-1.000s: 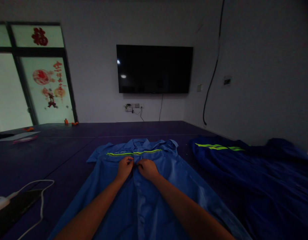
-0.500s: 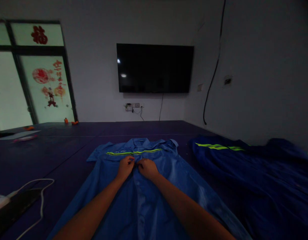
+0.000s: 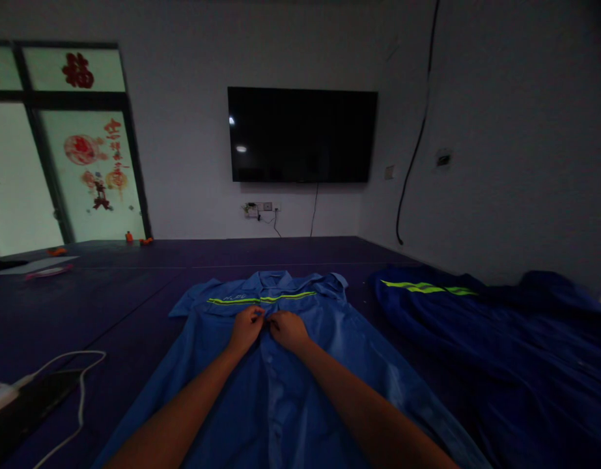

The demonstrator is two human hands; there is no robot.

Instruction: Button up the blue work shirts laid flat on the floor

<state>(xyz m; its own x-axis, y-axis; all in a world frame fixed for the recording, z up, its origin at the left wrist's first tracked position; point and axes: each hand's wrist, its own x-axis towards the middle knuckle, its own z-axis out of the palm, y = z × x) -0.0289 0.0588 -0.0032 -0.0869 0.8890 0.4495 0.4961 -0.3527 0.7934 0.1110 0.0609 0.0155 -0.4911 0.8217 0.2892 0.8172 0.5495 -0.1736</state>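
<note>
A blue work shirt [image 3: 329, 352] with a yellow-green stripe across its chest lies spread on the dark purple surface, collar at the far end. Just below the stripe, my left hand [image 3: 247, 324] pinches the shirt's front opening from the left side. My right hand [image 3: 286, 327] grips the same opening from the right, its fingers close to those of the left. Between the fingertips the cloth is mostly hidden, and any button there is too small to make out. Down the front placket, a few small buttons show below the hands.
To the right lies a darker blue garment [image 3: 476, 345] with a yellow-green stripe. At the left are a power strip [image 3: 31, 397] and a white cable [image 3: 82, 397]. Small orange objects [image 3: 129, 237] sit at the far left. A television [image 3: 303, 135] hangs on the far wall.
My left hand has shifted slightly right, bringing its fingertips closer to the right hand. The right hand has hardly moved, and the shirt lies as before.
</note>
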